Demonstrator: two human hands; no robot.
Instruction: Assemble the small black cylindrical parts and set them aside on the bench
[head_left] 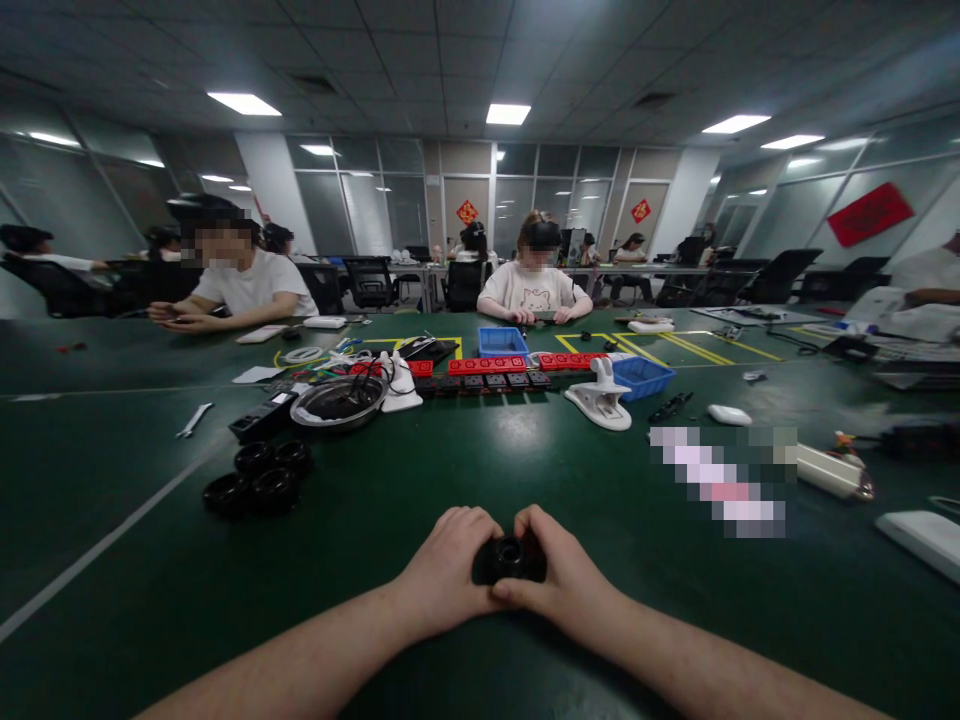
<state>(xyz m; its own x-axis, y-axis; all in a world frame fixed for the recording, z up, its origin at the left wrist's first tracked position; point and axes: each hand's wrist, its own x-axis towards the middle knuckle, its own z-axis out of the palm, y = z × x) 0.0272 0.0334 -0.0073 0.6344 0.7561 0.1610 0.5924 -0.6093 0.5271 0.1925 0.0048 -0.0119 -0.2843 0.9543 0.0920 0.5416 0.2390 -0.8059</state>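
Low in the middle of the head view, a glossy black round part with a hole in its centre [510,552] is held just over or on the green table. My left hand [446,562] curls round its left side, with the fingers closed on it. From the right, my right hand [571,570] grips the same part, thumb at the near side and forefinger at the far side. My fingers cover much of its sides. Several similar black ring-shaped parts [274,488] stand grouped on the table, away to the left of my hands.
Beyond my hands are a metal bowl [306,418], red socket strips [487,366], blue bins [504,340] and a white clip-shaped stand [604,400]. A wrench [195,420] lies left; a beige cylindrical device [829,472] lies right. Two people [251,285] sit across the green table [360,640].
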